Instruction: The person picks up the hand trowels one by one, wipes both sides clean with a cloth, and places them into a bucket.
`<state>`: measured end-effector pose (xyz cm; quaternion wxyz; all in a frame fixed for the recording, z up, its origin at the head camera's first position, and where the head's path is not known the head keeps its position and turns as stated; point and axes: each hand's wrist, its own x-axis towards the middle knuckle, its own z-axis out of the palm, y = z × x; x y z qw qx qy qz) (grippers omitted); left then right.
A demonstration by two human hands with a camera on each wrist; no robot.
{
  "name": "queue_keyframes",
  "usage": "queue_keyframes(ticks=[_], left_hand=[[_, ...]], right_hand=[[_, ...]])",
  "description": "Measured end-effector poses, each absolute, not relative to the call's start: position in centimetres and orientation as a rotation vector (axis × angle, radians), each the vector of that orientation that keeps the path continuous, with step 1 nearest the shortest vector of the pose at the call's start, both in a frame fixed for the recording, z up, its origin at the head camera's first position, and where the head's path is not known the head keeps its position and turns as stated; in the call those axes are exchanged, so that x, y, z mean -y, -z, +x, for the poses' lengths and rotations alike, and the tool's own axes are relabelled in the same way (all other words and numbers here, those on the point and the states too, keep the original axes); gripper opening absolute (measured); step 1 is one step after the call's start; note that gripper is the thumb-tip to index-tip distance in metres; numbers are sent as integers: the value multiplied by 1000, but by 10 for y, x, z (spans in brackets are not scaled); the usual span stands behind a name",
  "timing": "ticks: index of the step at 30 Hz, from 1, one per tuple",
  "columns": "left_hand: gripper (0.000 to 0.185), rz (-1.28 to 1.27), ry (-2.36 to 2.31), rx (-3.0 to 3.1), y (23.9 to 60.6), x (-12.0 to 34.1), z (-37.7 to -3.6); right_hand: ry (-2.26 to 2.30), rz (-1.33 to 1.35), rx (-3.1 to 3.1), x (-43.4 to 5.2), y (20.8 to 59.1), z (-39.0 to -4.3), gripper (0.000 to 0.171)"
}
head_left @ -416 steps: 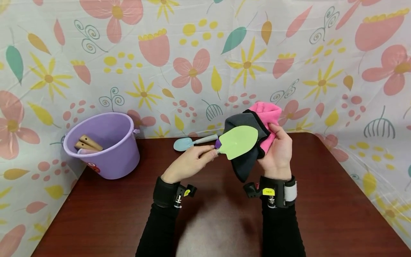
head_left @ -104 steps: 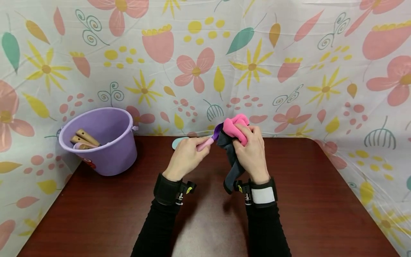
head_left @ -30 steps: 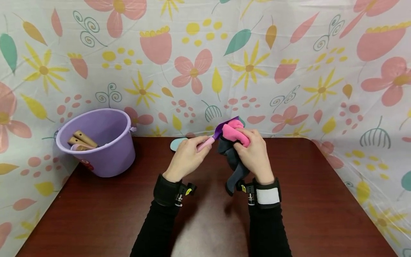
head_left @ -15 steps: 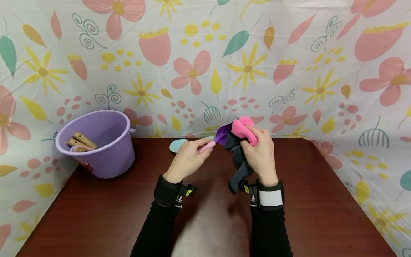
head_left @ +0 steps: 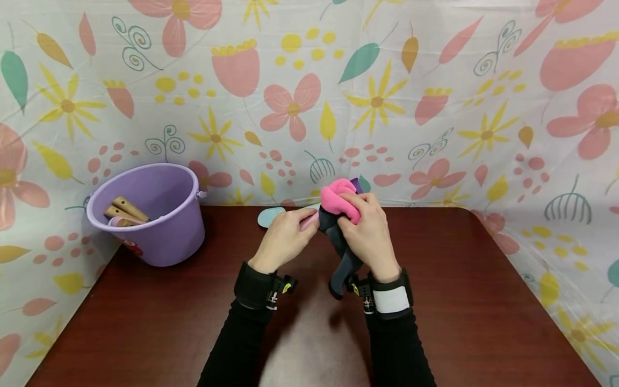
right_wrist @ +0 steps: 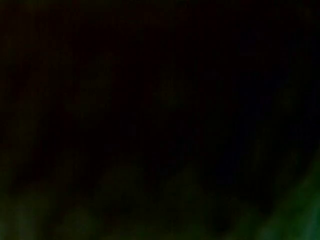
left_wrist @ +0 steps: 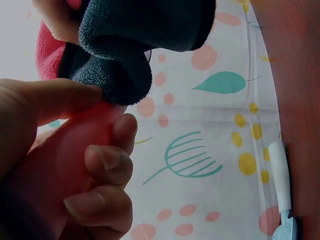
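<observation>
My left hand (head_left: 285, 236) grips the pink handle (head_left: 311, 219) of a small toy trowel. In the left wrist view, the thumb and curled fingers wrap this handle (left_wrist: 65, 165). My right hand (head_left: 367, 231) holds a bunched pink and dark grey cloth (head_left: 338, 201) around the trowel's blade. Just a purple edge of the blade (head_left: 357, 185) shows past the cloth; the rest is covered. A grey tail of the cloth hangs toward the table. In the left wrist view, the grey cloth (left_wrist: 120, 75) meets the top of the handle. The right wrist view is almost black.
On the left stands a purple bucket (head_left: 188, 231) with several tools inside, wooden handles (head_left: 128, 208) upward. A light blue toy shovel (head_left: 271, 216) with a whitish handle lies behind my left hand. Floral fabric (head_left: 290, 107) hangs behind the brown table (head_left: 459, 295).
Long before, the trowel's green face was toward the camera with the cloth behind it. Since half a second ago, my right hand and the cloth have moved left, covering the purple blade down to the handle.
</observation>
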<state>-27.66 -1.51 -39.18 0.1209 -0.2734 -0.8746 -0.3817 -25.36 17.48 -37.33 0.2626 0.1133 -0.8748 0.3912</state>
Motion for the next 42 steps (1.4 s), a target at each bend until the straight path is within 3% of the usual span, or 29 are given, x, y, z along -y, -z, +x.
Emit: queue_keyframes(ticks=[10,26,42], left_hand=[[28,-782,1162,2568,390,22,-276],[26,-800,1264,2554,389,20,-275],[31,-865,1064,2665,392,13,-274]], right_hand=[[-1048,314,2418,-175,373,-253,41],[-1053,167,2402,-203,376,-257,45],[-1052,67,2309,-211,372,-255,41]])
